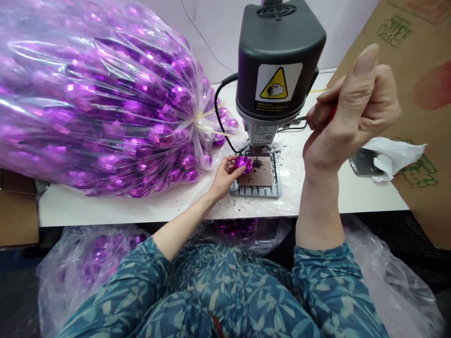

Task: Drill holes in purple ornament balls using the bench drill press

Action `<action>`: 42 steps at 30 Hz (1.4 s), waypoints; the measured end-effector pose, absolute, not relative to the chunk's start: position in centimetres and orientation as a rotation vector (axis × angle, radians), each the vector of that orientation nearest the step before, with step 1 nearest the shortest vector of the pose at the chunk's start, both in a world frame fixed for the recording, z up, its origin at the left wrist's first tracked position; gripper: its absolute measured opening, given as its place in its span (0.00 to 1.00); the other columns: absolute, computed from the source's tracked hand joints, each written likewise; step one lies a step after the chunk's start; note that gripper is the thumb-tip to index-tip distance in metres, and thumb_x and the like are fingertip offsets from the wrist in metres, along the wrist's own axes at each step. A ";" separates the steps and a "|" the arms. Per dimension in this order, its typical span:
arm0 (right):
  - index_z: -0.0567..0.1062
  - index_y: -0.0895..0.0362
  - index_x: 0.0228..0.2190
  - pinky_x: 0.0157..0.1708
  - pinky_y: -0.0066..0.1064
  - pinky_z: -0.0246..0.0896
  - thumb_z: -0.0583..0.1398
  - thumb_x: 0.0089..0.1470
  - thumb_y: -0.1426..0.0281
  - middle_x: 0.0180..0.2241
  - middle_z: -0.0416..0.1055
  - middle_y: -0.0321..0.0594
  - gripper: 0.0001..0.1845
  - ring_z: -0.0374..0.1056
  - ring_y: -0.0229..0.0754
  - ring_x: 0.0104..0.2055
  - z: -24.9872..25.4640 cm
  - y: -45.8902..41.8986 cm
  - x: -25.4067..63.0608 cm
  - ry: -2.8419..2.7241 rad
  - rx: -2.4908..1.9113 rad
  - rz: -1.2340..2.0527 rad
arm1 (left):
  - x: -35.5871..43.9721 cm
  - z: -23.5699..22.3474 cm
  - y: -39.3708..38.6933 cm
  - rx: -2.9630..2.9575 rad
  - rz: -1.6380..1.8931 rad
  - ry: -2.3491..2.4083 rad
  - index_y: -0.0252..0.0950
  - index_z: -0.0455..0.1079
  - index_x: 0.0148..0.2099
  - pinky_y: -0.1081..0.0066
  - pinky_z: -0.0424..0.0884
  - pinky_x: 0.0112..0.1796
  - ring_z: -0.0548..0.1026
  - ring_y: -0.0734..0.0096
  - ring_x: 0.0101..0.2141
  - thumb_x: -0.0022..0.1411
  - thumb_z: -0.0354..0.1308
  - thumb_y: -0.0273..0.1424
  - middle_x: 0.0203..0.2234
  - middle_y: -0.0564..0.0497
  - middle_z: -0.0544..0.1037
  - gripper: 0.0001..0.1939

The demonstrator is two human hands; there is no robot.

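Observation:
Between the thumb and fingers of my left hand (224,177) is a small faceted purple mirror ball (244,164). It is held over a brown square board (259,177) on the slotted metal base (243,191) of a bench drill press (278,61). Dark shavings (260,163) lie on the board, close to the ball. Raised at the right of the machine, my right hand (352,103) is closed around the lever handle (333,111), of which only a bit of red shows. The drill's tip is hidden under the motor housing.
A large clear bag of purple mirror balls (123,108), tied at its neck, fills the table's left side. A cardboard box (419,117) stands at right, near a phone (364,162) and white tissue (400,157). More plastic bags (88,263) hang below the white table (123,209).

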State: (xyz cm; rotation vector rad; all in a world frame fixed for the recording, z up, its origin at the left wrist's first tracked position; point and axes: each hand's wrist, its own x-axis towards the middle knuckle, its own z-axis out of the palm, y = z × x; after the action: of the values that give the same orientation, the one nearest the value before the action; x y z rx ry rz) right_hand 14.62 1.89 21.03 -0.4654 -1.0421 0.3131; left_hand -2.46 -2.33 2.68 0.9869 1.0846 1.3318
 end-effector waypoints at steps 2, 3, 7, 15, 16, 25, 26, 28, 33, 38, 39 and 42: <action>0.65 0.61 0.19 0.18 0.23 0.45 0.61 0.55 0.49 0.15 0.56 0.27 0.30 0.52 0.21 0.15 21.0 1.9 14.6 -1.043 -0.460 0.316 | -2.3 1.8 -1.9 1.115 1.355 1.125 0.38 0.69 0.53 0.61 0.77 0.53 0.83 0.61 0.48 0.52 0.80 0.44 0.44 0.46 0.85 0.34; 0.65 0.61 0.19 0.18 0.23 0.45 0.61 0.55 0.49 0.15 0.57 0.27 0.30 0.52 0.21 0.15 21.1 1.8 14.6 -1.043 -0.461 0.319 | -2.3 1.5 -1.6 1.168 1.357 1.129 0.38 0.69 0.53 0.60 0.76 0.54 0.83 0.60 0.49 0.52 0.80 0.44 0.46 0.45 0.84 0.33; 0.63 0.60 0.18 0.19 0.23 0.46 0.60 0.54 0.47 0.15 0.56 0.26 0.31 0.51 0.20 0.15 21.1 1.7 14.6 -1.053 -0.496 0.307 | -2.1 0.4 -0.7 1.310 1.328 1.127 0.37 0.69 0.55 0.56 0.74 0.58 0.81 0.57 0.53 0.55 0.78 0.42 0.51 0.42 0.82 0.31; 0.64 0.61 0.19 0.22 0.21 0.48 0.59 0.57 0.48 0.16 0.57 0.26 0.31 0.53 0.19 0.17 20.9 1.6 14.6 -1.067 -0.504 0.290 | -1.0 0.6 -0.7 1.555 1.272 1.309 0.37 0.76 0.55 0.54 0.72 0.61 0.76 0.52 0.55 0.50 0.80 0.35 0.51 0.43 0.77 0.31; 0.63 0.62 0.19 0.22 0.21 0.48 0.59 0.57 0.48 0.16 0.57 0.27 0.31 0.53 0.19 0.17 20.9 1.7 14.6 -1.062 -0.504 0.286 | -0.8 0.9 -0.8 1.569 1.275 1.316 0.38 0.76 0.54 0.54 0.72 0.61 0.76 0.52 0.56 0.50 0.80 0.34 0.51 0.42 0.77 0.30; 0.65 0.60 0.18 0.22 0.27 0.47 0.59 0.59 0.49 0.16 0.58 0.28 0.31 0.54 0.22 0.18 20.3 0.3 14.3 -1.056 -0.534 0.285 | 0.4 2.3 -1.6 1.360 1.263 1.108 0.38 0.72 0.54 0.53 0.71 0.62 0.78 0.53 0.55 0.53 0.79 0.36 0.52 0.43 0.80 0.30; 0.65 0.60 0.18 0.22 0.27 0.46 0.59 0.60 0.49 0.16 0.58 0.29 0.31 0.54 0.23 0.18 20.0 0.1 14.3 -1.047 -0.527 0.270 | 0.3 2.3 -1.6 1.357 1.259 1.108 0.38 0.72 0.54 0.53 0.71 0.62 0.78 0.53 0.55 0.53 0.79 0.35 0.51 0.43 0.80 0.30; 0.65 0.60 0.17 0.21 0.28 0.46 0.58 0.63 0.52 0.14 0.56 0.29 0.31 0.54 0.23 0.18 19.1 0.1 14.3 -1.020 -0.479 0.242 | 0.3 2.3 -1.5 1.355 1.252 1.104 0.39 0.72 0.54 0.52 0.70 0.63 0.78 0.53 0.55 0.53 0.79 0.35 0.52 0.43 0.80 0.29; 0.64 0.59 0.16 0.19 0.25 0.49 0.59 0.66 0.61 0.14 0.52 0.30 0.28 0.53 0.22 0.17 17.3 0.9 14.2 -0.974 -0.299 0.175 | 0.3 2.2 -1.5 1.349 1.264 1.098 0.38 0.71 0.55 0.53 0.70 0.63 0.78 0.51 0.56 0.53 0.79 0.35 0.52 0.42 0.80 0.30; 0.60 0.61 0.16 0.18 0.23 0.52 0.59 0.64 0.53 0.14 0.47 0.31 0.33 0.52 0.22 0.16 16.6 1.3 14.2 -0.934 -0.357 0.134 | 0.3 2.1 -1.5 1.377 1.264 1.094 0.39 0.71 0.54 0.52 0.71 0.62 0.78 0.52 0.55 0.54 0.78 0.38 0.52 0.43 0.80 0.30; 0.60 0.61 0.16 0.18 0.22 0.52 0.59 0.64 0.52 0.14 0.46 0.31 0.34 0.51 0.22 0.16 16.4 1.4 14.2 -0.928 -0.359 0.127 | 0.3 2.1 -1.5 1.370 1.264 1.097 0.39 0.71 0.54 0.52 0.71 0.63 0.78 0.52 0.55 0.53 0.79 0.39 0.52 0.43 0.80 0.30; 0.56 0.61 0.16 0.16 0.22 0.47 0.58 0.64 0.51 0.13 0.42 0.31 0.35 0.46 0.22 0.15 15.6 1.9 14.5 -0.930 -0.353 0.107 | 0.3 2.2 -1.6 1.339 1.261 1.088 0.40 0.71 0.53 0.51 0.70 0.63 0.78 0.51 0.56 0.52 0.80 0.40 0.52 0.43 0.81 0.31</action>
State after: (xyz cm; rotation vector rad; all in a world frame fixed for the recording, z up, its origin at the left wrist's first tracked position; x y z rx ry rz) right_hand 14.52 1.95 15.64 -0.3525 -0.9300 0.1066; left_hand 0.31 -1.58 2.24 1.3388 1.0884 1.2613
